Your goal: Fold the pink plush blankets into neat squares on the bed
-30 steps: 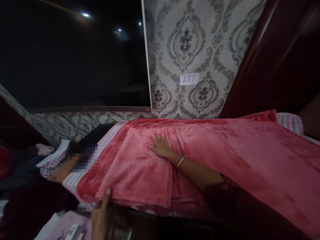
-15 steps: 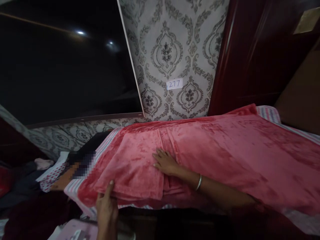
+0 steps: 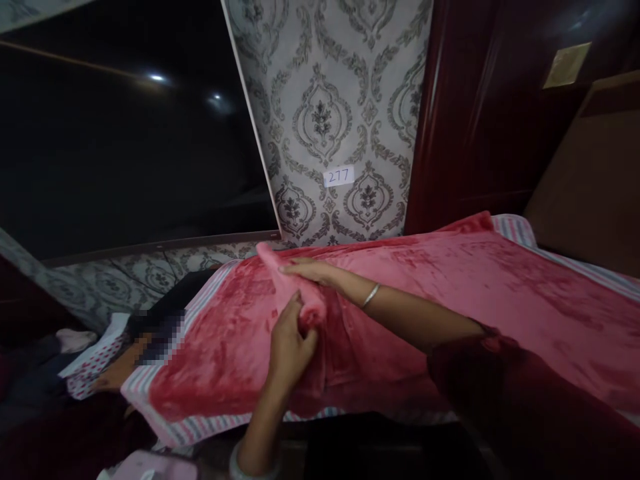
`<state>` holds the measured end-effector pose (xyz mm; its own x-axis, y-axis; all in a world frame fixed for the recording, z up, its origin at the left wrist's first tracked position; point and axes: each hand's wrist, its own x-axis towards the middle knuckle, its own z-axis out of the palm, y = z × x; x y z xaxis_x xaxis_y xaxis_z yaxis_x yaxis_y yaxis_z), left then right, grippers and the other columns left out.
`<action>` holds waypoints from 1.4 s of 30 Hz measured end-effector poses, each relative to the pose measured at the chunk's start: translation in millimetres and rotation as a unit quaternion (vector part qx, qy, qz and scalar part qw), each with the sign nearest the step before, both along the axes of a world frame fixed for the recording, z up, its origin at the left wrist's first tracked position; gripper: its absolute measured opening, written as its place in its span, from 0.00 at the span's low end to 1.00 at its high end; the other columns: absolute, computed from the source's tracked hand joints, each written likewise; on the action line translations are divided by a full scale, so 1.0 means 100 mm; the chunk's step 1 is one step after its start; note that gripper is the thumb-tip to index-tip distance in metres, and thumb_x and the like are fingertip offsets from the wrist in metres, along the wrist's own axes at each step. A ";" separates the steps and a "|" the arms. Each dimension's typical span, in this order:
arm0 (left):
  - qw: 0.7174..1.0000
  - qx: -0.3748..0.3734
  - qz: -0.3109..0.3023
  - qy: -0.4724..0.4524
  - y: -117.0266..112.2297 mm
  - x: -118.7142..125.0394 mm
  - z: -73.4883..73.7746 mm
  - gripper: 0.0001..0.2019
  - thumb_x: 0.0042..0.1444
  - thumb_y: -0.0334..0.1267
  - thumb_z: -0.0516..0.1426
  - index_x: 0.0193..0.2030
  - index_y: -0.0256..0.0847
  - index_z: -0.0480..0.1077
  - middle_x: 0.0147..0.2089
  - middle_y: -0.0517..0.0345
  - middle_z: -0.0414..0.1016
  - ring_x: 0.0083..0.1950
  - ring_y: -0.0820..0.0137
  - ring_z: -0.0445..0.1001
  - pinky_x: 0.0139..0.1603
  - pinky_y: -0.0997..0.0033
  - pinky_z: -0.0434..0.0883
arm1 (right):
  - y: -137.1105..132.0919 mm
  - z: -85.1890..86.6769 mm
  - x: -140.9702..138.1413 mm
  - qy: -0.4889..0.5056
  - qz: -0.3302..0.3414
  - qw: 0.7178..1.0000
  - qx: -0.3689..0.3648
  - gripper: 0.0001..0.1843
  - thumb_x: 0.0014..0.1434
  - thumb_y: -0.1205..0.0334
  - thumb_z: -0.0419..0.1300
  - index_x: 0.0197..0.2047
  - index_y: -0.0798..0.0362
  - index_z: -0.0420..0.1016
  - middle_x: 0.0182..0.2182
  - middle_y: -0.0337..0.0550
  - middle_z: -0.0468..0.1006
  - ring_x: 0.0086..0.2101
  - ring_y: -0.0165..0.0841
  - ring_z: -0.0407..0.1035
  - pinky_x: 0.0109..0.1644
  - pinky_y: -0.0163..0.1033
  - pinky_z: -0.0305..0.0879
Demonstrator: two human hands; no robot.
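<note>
Left hand (image 3: 290, 343): fingers are curling round the near end of a pink rolled plush cloth (image 3: 285, 287).
Right hand (image 3: 313, 270): fingers are resting over the cloth's upper side; whether they are gripping, I cannot tell.
Cloth: slanting over the left part of a large red plush blanket with striped edging (image 3: 210, 353).
Card: a white paper "277" (image 3: 339, 176) is showing behind the blanket.

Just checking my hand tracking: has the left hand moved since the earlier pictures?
Yes: judged against the 277 label, the left hand has moved rightward and upward in view, closer to it.
</note>
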<state>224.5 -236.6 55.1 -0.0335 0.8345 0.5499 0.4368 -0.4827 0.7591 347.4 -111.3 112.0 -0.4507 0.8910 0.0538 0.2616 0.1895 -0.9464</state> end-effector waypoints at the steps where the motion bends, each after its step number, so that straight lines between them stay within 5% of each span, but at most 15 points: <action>1: 1.000 0.008 -0.006 0.024 -0.01 0.06 -0.06 0.23 0.42 0.31 0.61 0.49 0.41 0.76 0.60 0.44 0.76 0.63 0.49 0.72 0.66 0.47 0.67 | 0.02 0.01 -0.02 -0.038 -0.018 0.999 0.017 0.23 0.56 0.54 0.66 0.52 0.55 0.76 0.40 0.43 0.81 0.40 0.38 0.74 0.43 0.39 0.72; 4: 0.998 0.025 -0.007 0.060 -0.10 0.10 -0.14 0.20 0.46 0.34 0.62 0.49 0.41 0.75 0.62 0.42 0.74 0.64 0.49 0.71 0.66 0.46 0.66 | 0.06 0.01 -0.03 -0.108 -0.068 0.991 0.037 0.20 0.48 0.70 0.66 0.47 0.56 0.77 0.36 0.39 0.79 0.37 0.35 0.71 0.42 0.36 0.70; 7: 0.999 0.028 -0.032 0.028 -0.20 0.02 -0.03 0.14 0.54 0.43 0.61 0.47 0.41 0.75 0.63 0.42 0.73 0.66 0.52 0.69 0.67 0.48 0.64 | 0.09 0.13 0.18 -0.077 -0.084 0.992 0.052 0.17 0.48 0.72 0.61 0.43 0.55 0.78 0.33 0.37 0.79 0.35 0.32 0.71 0.40 0.34 0.69; 10: 0.996 0.002 -0.029 -0.083 -0.17 -0.05 0.04 0.16 0.59 0.50 0.59 0.45 0.41 0.75 0.61 0.43 0.74 0.65 0.55 0.70 0.66 0.53 0.65 | 0.09 0.29 0.73 0.016 -0.087 0.994 0.059 0.21 0.46 0.73 0.58 0.44 0.54 0.78 0.34 0.36 0.81 0.36 0.32 0.73 0.43 0.34 0.70; 12: 0.984 -0.048 -0.018 -0.168 -0.06 -0.04 -0.03 0.19 0.56 0.53 0.61 0.46 0.40 0.75 0.58 0.44 0.75 0.62 0.57 0.72 0.64 0.56 0.67 | 0.02 0.29 1.26 0.055 -0.115 0.990 0.059 0.24 0.45 0.71 0.58 0.47 0.55 0.78 0.37 0.38 0.82 0.39 0.34 0.75 0.48 0.37 0.71; 16: 0.926 -0.188 -0.044 -0.325 0.24 0.21 -0.40 0.26 0.42 0.51 0.69 0.47 0.41 0.73 0.51 0.50 0.78 0.52 0.63 0.76 0.54 0.62 0.72 | -0.34 -0.14 2.25 0.090 -0.254 0.963 0.018 0.25 0.41 0.69 0.61 0.46 0.53 0.79 0.44 0.42 0.83 0.50 0.39 0.73 0.58 0.42 0.68; 19: 0.867 -0.277 -0.134 -0.393 0.35 0.48 -0.63 0.26 0.38 0.46 0.71 0.43 0.40 0.72 0.42 0.53 0.80 0.44 0.64 0.79 0.48 0.64 0.74 | -0.67 -0.65 2.66 0.058 -0.306 0.946 -0.083 0.18 0.42 0.66 0.60 0.40 0.54 0.80 0.37 0.48 0.84 0.44 0.45 0.76 0.53 0.49 0.72; 23: 0.830 -0.331 -0.194 -0.405 0.36 0.66 -0.68 0.24 0.38 0.41 0.72 0.43 0.36 0.73 0.39 0.51 0.82 0.45 0.60 0.81 0.50 0.62 0.75 | -0.91 -1.06 2.81 0.090 -0.317 0.934 -0.137 0.14 0.51 0.58 0.60 0.40 0.51 0.80 0.38 0.49 0.84 0.42 0.45 0.78 0.50 0.48 0.75; 29: 0.788 -0.439 -0.198 -0.385 0.35 0.70 -0.63 0.25 0.43 0.39 0.71 0.49 0.33 0.74 0.44 0.43 0.83 0.47 0.54 0.82 0.52 0.58 0.77 | -0.77 -1.15 2.88 0.175 -0.259 0.942 -0.123 0.15 0.50 0.53 0.68 0.41 0.49 0.80 0.42 0.47 0.84 0.43 0.43 0.78 0.53 0.47 0.74; 37: 0.843 -0.378 -0.109 -0.367 0.45 0.71 -0.55 0.26 0.50 0.38 0.67 0.57 0.40 0.72 0.44 0.49 0.83 0.46 0.57 0.82 0.45 0.63 0.79 | -0.67 -1.09 3.04 0.219 -0.249 0.939 -0.086 0.23 0.44 0.59 0.72 0.46 0.52 0.79 0.43 0.44 0.84 0.42 0.41 0.77 0.58 0.50 0.71; 42: 0.843 -0.373 -0.087 -0.377 0.47 0.44 -0.52 0.25 0.51 0.37 0.66 0.57 0.42 0.73 0.44 0.52 0.83 0.43 0.58 0.82 0.42 0.63 0.79 | -0.86 -1.29 2.86 0.225 -0.285 0.928 -0.085 0.32 0.43 0.60 0.73 0.54 0.50 0.76 0.53 0.46 0.80 0.53 0.44 0.73 0.64 0.53 0.66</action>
